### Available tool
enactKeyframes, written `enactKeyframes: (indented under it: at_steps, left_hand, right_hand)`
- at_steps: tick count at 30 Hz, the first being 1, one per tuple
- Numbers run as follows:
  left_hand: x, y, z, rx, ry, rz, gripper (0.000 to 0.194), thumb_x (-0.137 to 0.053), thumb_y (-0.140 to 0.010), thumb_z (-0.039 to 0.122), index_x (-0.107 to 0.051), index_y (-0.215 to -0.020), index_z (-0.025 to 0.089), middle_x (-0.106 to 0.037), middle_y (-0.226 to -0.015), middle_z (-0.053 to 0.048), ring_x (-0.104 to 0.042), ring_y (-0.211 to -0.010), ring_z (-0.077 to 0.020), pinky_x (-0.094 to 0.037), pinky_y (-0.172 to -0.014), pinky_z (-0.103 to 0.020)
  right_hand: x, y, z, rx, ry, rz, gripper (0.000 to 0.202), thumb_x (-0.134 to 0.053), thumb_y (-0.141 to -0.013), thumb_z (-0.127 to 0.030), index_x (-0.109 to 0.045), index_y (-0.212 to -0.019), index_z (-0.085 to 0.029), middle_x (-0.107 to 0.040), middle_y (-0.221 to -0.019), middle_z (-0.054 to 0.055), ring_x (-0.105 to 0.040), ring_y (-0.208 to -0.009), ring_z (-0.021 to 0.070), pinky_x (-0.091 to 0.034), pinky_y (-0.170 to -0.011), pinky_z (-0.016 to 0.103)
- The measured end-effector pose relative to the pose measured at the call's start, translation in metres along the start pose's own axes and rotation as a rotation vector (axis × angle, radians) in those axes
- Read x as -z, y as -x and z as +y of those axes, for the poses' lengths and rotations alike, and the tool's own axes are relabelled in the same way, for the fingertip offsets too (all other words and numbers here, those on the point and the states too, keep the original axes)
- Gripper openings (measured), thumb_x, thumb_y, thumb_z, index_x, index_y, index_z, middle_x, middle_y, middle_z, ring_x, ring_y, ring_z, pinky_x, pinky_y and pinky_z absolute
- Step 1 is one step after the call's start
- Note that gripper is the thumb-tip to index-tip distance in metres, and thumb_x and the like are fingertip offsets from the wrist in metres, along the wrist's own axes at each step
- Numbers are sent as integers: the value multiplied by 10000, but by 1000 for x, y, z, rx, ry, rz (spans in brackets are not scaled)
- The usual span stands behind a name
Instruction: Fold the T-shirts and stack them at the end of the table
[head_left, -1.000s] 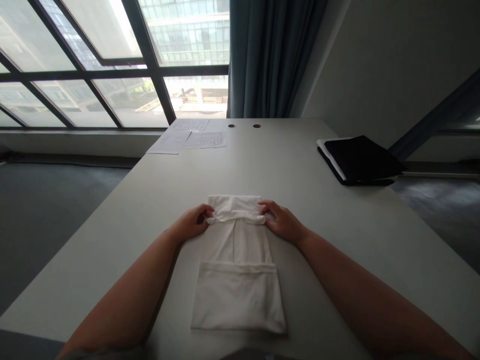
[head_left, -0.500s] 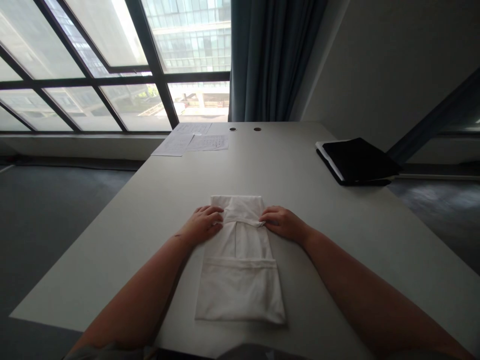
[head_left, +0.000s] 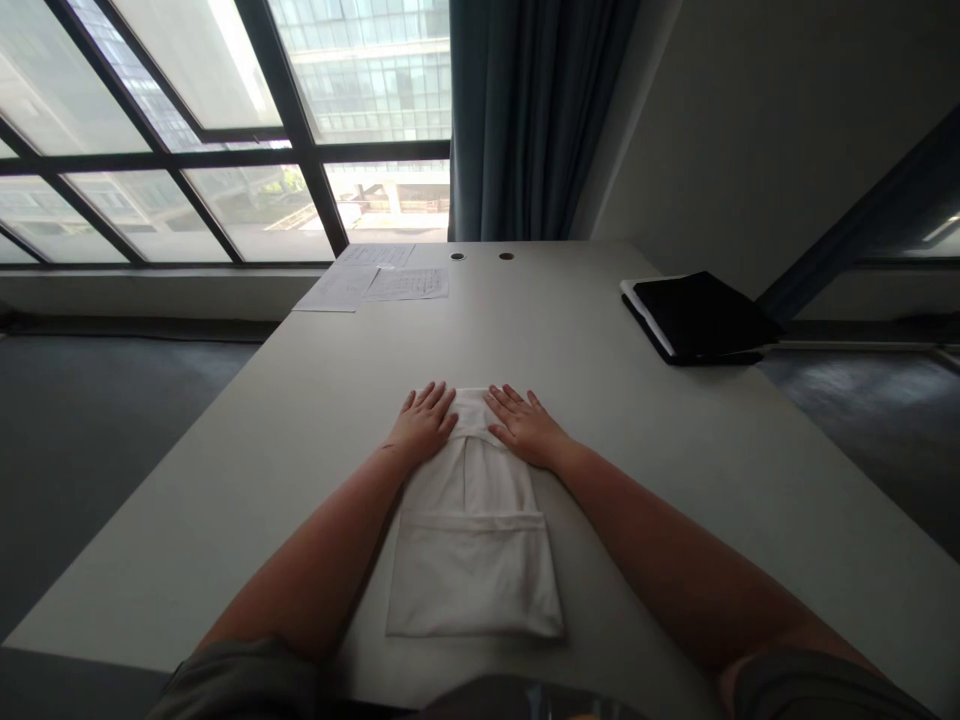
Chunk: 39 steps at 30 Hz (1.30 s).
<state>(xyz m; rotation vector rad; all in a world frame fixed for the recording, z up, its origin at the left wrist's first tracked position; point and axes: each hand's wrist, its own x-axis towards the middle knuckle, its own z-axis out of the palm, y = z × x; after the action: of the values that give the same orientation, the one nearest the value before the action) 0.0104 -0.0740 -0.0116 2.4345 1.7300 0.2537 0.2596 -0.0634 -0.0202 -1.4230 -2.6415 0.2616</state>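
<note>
A folded white cloth (head_left: 475,580), perhaps a garment, lies lengthwise on the table in front of me. Its near end is a wide flat fold, and its far end is narrower and folded over. My left hand (head_left: 424,422) rests flat with fingers spread on the left side of the far fold. On the right side of that same fold, my right hand (head_left: 527,426) lies flat, fingers pointing away from me. Both palms cover part of the far end, so its corners are hidden.
The cloth lies on a white table (head_left: 300,480). Sheets of paper (head_left: 405,284) lie at its far left, near two round holes. A black folder (head_left: 701,315) with white pages sits at the far right. Beyond are windows and a blue curtain (head_left: 525,120).
My hands have let go of the far fold's edges and moved onto its top, with fingers now spread flat. The view has shifted slightly to the right.
</note>
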Motion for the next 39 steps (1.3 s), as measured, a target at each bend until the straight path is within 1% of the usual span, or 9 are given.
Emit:
enactKeyframes:
  at_steps: [3, 8, 13, 16, 23, 27, 31, 34, 39]
  left_hand:
    - [-3, 4, -7, 45, -4, -26, 599, -373, -1053, 488, -348, -1608, 263, -222, -1709, -61, -139, -1590, -274, -172, -1278, -506]
    - [-1, 18, -22, 38, 5, -67, 650, -376, -1043, 507, -304, -1628, 235, -143, -1720, -66, -75, -1593, -295, -165, -1278, -512]
    - [-1, 48, -39, 10, 35, -43, 636, -353, -1046, 448, -298, -1625, 190, -167, -1710, -103, -157, -1583, -293, -171, -1276, -523]
    - [6, 79, -40, -54, 95, -7, 627, -364, -1043, 447, -355, -1596, 152, -252, -1690, -138, -179, -1579, -311, -198, -1271, -530]
    - [34, 186, 5, -517, 170, 49, 565, -648, -903, 561, -584, -1379, 264, -548, -1506, -123, -482, -1398, -323, -361, -1181, -518]
    - [36, 224, 24, -541, 142, 2, 470, -733, -856, 481, -630, -1264, 271, -664, -1335, -97, -607, -1210, -298, -467, -1063, -477]
    - [24, 228, 23, -511, 128, 131, 293, -651, -922, 240, -634, -1214, 246, -713, -1240, -77, -649, -1125, -241, -517, -995, -406]
    - [15, 222, 24, -480, 116, 234, 364, -553, -904, 88, -628, -1226, 238, -743, -1175, -66, -681, -1057, -219, -540, -959, -387]
    - [9, 217, 31, -311, 164, 257, 509, -570, -790, 85, -616, -1274, 235, -743, -1189, -82, -692, -1076, -261, -559, -961, -432]
  right_hand:
    - [-6, 1, 4, -44, 39, -41, 661, -314, -1059, -498, -220, -1658, -236, -129, -1718, 62, -93, -1587, 303, -119, -1247, 631]
    - [0, 7, 11, -87, 51, -46, 697, -366, -1043, -520, -204, -1661, -240, -90, -1721, 60, -135, -1580, 315, -106, -1245, 638]
    - [4, 26, 18, -98, 12, 6, 646, -410, -1042, -421, -285, -1640, -214, -146, -1716, 88, -123, -1578, 347, -140, -1239, 644]
    - [7, 50, 18, -2, -74, 113, 602, -456, -1028, -352, -384, -1595, -162, -248, -1691, 141, -147, -1574, 345, -194, -1245, 605]
    - [24, 152, -30, 499, -317, 230, 346, -654, -964, -386, -675, -1259, -207, -569, -1443, 161, -406, -1460, 304, -377, -1191, 514]
    - [23, 195, -64, 584, -348, 101, 405, -738, -883, -472, -694, -1193, -214, -643, -1289, 153, -566, -1284, 297, -480, -1099, 465]
    - [13, 196, -75, 506, -330, 149, 270, -604, -974, -236, -678, -1232, -210, -670, -1215, 139, -619, -1186, 245, -528, -1037, 404]
    - [4, 189, -74, 457, -328, 241, 335, -495, -994, -116, -668, -1260, -224, -685, -1166, 118, -637, -1129, 219, -548, -1003, 380]
    - [-8, 183, -72, 295, -333, 284, 461, -463, -934, -32, -653, -1303, -234, -663, -1207, 114, -621, -1125, 226, -546, -1010, 416]
